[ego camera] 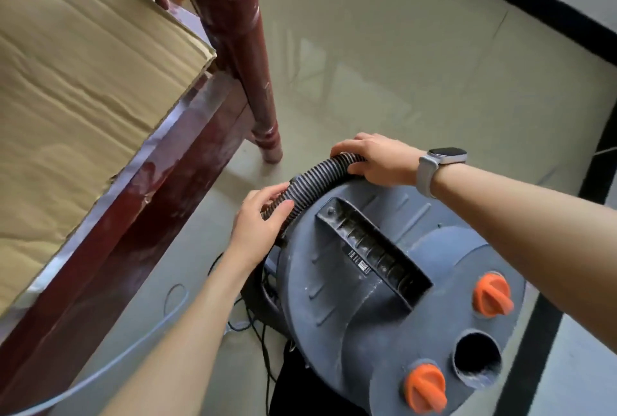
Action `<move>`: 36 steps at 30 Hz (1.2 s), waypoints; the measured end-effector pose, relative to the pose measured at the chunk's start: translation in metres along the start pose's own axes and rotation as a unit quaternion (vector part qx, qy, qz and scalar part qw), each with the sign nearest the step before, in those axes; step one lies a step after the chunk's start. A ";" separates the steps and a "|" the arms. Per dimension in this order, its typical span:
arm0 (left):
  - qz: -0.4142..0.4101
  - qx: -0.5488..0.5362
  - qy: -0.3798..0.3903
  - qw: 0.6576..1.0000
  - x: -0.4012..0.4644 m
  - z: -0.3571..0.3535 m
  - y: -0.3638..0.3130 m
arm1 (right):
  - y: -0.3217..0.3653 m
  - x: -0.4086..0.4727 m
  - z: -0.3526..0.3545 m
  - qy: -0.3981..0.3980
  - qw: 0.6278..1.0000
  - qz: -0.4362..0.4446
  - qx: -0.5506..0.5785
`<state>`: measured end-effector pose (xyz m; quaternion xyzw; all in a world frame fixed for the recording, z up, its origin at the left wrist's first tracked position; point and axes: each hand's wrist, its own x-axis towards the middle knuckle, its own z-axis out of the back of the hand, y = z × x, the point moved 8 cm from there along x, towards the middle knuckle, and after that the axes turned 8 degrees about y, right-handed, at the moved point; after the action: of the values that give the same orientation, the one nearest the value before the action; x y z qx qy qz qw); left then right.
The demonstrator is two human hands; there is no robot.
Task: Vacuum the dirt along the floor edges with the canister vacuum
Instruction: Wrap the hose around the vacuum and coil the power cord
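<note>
On the pale greenish floor [384, 58], low in the view, stands the grey-blue round plastic canister vacuum [377, 285], its domed lid bearing a recessed black carrying handle [374, 248], two orange twist knobs [493, 295] and an open round port [477, 356] near the close edge. Curving over the far rim of the lid is the black ribbed flexible hose [314, 182]. Both hands are closed on it: the left hand [260, 222] wraps its fingers around the lower stretch where the hose dips beside the canister, and the right hand [380, 158], a grey smartwatch [440, 165] on its wrist, grips the upper end with fingers curled over it. Thin dark cords [263, 342] and a pale looping cable [173, 298] lie on the floor beside the canister. To the left stands a dark red glossy wooden bed frame [160, 182] with a turned post [240, 48], a sheet of brown corrugated cardboard [73, 75] lying on top of it. A black baseboard strip [534, 1] runs along the far wall.
</note>
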<state>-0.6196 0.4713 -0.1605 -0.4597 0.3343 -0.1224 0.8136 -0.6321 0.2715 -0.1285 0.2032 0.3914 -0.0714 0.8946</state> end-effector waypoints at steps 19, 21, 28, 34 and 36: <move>0.100 0.067 -0.004 0.993 0.018 -0.015 0.002 | 0.009 0.033 -0.023 0.035 0.991 -0.120 0.042; 0.103 0.073 0.005 0.992 0.021 -0.017 0.002 | 0.004 0.033 -0.021 0.036 0.988 -0.150 0.019; 0.080 0.139 -0.078 0.984 -0.024 0.007 -0.003 | 0.033 -0.011 -0.027 -0.103 0.983 -0.131 0.077; 0.098 0.317 -0.089 0.939 -0.140 0.016 0.017 | 0.110 -0.108 -0.052 -0.207 0.978 -0.017 0.031; 0.120 0.352 -0.058 0.927 -0.187 0.008 0.035 | 0.138 -0.146 -0.098 -0.196 0.980 0.025 0.026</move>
<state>-0.7578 0.5911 -0.1059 -0.1068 0.2745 -0.1064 0.9497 -0.7583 0.4329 -0.0394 0.2185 0.2009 -0.0977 0.9499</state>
